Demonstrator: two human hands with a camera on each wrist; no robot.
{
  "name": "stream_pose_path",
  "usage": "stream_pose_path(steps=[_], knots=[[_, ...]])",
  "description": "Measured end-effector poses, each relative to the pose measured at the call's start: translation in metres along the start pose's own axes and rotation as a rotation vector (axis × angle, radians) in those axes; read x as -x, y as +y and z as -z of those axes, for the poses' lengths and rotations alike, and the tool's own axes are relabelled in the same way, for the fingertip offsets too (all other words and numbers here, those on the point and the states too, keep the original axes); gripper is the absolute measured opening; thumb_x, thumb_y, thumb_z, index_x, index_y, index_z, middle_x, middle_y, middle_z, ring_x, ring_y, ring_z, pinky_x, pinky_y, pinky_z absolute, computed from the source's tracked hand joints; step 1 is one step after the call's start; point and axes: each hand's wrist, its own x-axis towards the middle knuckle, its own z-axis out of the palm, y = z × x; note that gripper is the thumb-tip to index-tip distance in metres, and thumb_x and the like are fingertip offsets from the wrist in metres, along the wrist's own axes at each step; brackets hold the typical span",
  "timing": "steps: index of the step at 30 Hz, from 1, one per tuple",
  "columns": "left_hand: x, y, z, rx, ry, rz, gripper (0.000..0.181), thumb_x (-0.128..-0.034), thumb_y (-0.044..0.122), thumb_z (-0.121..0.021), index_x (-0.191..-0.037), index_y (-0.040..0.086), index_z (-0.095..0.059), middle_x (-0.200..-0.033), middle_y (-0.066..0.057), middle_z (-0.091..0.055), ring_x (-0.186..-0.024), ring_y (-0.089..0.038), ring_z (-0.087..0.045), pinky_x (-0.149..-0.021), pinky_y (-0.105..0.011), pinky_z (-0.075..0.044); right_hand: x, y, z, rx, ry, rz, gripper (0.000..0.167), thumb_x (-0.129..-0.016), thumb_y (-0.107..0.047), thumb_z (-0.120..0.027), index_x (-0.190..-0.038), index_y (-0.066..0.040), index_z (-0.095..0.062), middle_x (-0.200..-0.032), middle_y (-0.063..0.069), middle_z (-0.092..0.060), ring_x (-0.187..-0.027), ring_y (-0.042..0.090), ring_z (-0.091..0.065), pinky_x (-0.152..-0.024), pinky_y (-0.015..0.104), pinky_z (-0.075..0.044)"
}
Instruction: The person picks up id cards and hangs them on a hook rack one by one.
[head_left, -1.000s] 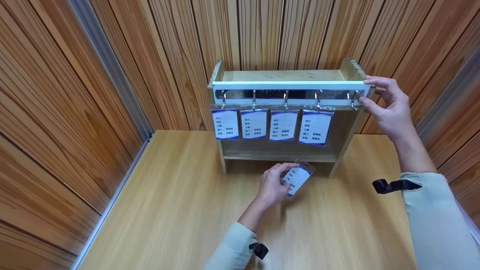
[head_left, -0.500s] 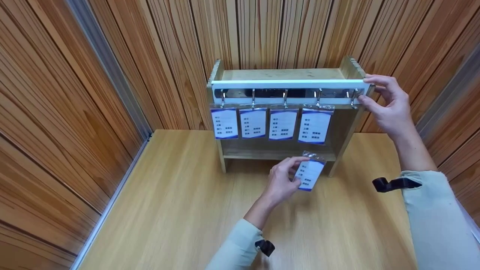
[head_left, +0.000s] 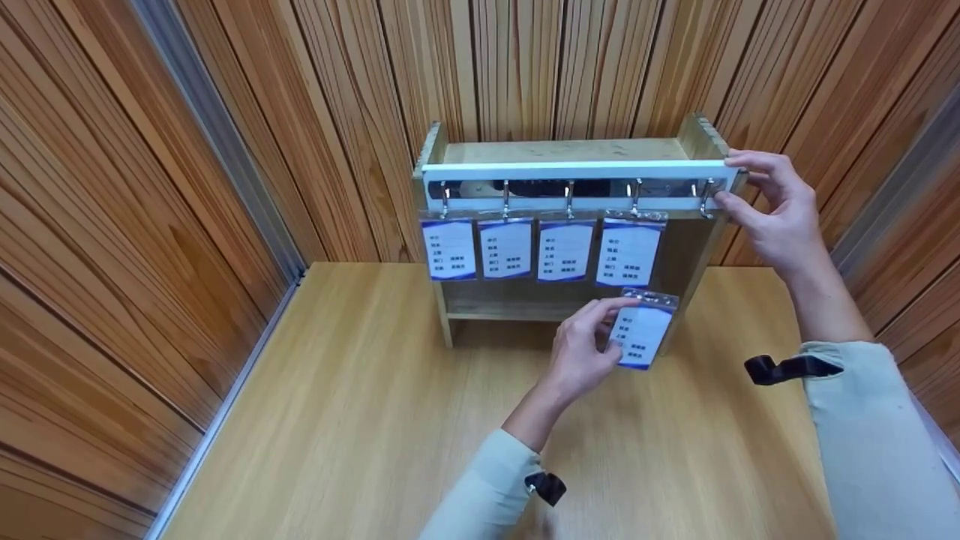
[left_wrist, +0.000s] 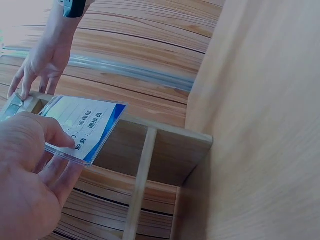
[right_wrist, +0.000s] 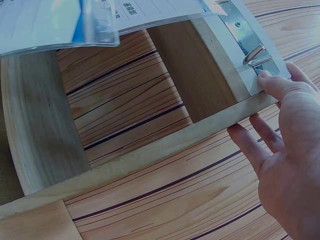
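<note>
Between thumb and fingers my left hand [head_left: 585, 352] pinches a clear-sleeved name badge [head_left: 645, 330], white with blue edges, just below the rightmost hanging badge [head_left: 628, 251]. In the left wrist view the thumb presses on the printed face of the badge [left_wrist: 82, 127]. My right hand [head_left: 784, 217] grips the right end of a white hook rail [head_left: 600, 170] on a wooden rack [head_left: 570, 152]. Beside its thumb, the rightmost hook [head_left: 706, 201] is bare. Several similar badges hang from the other hooks. In the right wrist view the right hand [right_wrist: 300, 125] holds the rail end and the rack's side.
The rack stands on a wooden table [head_left: 360, 420] against a wood-panelled wall [head_left: 517, 67]. A lower shelf bar [head_left: 517, 310] crosses the rack behind the left hand. A side wall [head_left: 112, 225] bounds the table on the left.
The left hand has moved right and upward with the badge, which has turned from slanted to nearly upright. The right hand stays on the rail end.
</note>
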Motion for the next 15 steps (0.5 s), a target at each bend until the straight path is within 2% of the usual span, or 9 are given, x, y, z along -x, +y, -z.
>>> stream_pose_path(steps=[5,9,12,15], knots=[[-0.006,0.007,-0.002,0.016,0.004,-0.020,0.065,-0.1007,-0.007,-0.075,-0.151,0.032,-0.068,-0.138,-0.002,-0.072,-0.100,0.002,-0.063,-0.090,-0.014,-0.059,0.000,-0.001,0.000,0.004,0.001,-0.004,0.045,-0.107,-0.006,-0.074,-0.151,-0.011,-0.067,-0.156,-0.013,-0.062,-0.140,0.008,-0.060,-0.109,0.020,-0.054],[-0.012,0.013,-0.003,0.025,0.001,-0.047,0.063,-0.1010,-0.008,-0.074,-0.151,0.030,-0.068,-0.142,-0.002,-0.071,-0.108,-0.001,-0.068,-0.093,-0.013,-0.059,0.001,-0.001,0.001,0.001,0.007,-0.002,0.045,-0.107,-0.005,-0.074,-0.151,-0.009,-0.067,-0.155,-0.013,-0.063,-0.140,0.007,-0.060,-0.110,0.019,-0.052],[-0.017,0.018,-0.003,0.020,0.000,-0.069,0.063,-0.1015,-0.008,-0.073,-0.152,0.029,-0.068,-0.144,-0.003,-0.071,-0.112,-0.002,-0.069,-0.096,-0.013,-0.059,0.001,-0.001,0.001,-0.004,0.006,0.003,0.044,-0.107,-0.004,-0.072,-0.151,-0.007,-0.066,-0.154,-0.016,-0.062,-0.139,0.007,-0.060,-0.110,0.023,-0.051],[-0.022,0.022,-0.003,0.011,0.004,-0.084,0.063,-0.1013,-0.010,-0.072,-0.152,0.027,-0.068,-0.144,-0.003,-0.071,-0.110,-0.001,-0.067,-0.094,-0.012,-0.059,0.001,-0.002,0.000,-0.009,0.001,0.006,0.044,-0.108,-0.004,-0.071,-0.151,-0.006,-0.065,-0.153,-0.018,-0.062,-0.138,0.007,-0.060,-0.110,0.025,-0.050]])
